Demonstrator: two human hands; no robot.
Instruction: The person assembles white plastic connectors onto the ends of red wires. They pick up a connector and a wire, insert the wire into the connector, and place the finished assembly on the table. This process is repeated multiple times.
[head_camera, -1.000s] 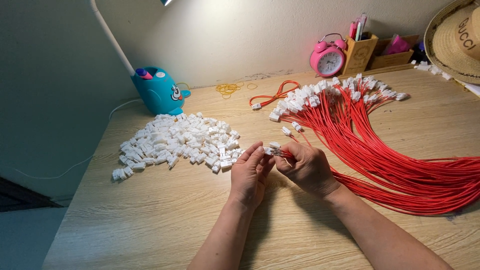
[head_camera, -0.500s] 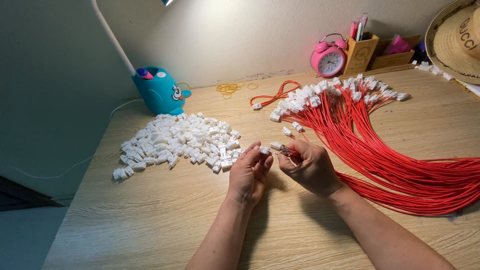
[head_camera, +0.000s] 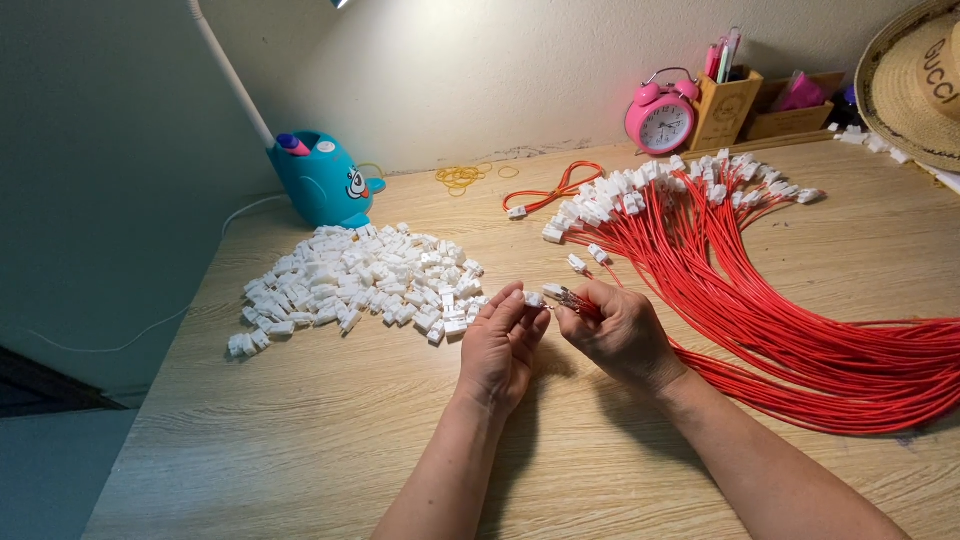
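My left hand pinches a small white plastic connector at its fingertips. Just to its right, my right hand grips the metal-tipped end of a red wire, which points at the connector and almost touches it. Both hands hover over the middle of the wooden table. A heap of loose white connectors lies left of my hands. A large fan of red wires, many with white connectors fitted on their far ends, spreads to the right.
A teal cartoon-shaped lamp base stands at the back left. A pink alarm clock, a wooden pen holder and a straw hat sit along the back right. Yellow rubber bands lie near the wall.
My hands stayed in the same spot. The fingers have shifted slightly, bringing the wire end closer to the connector.
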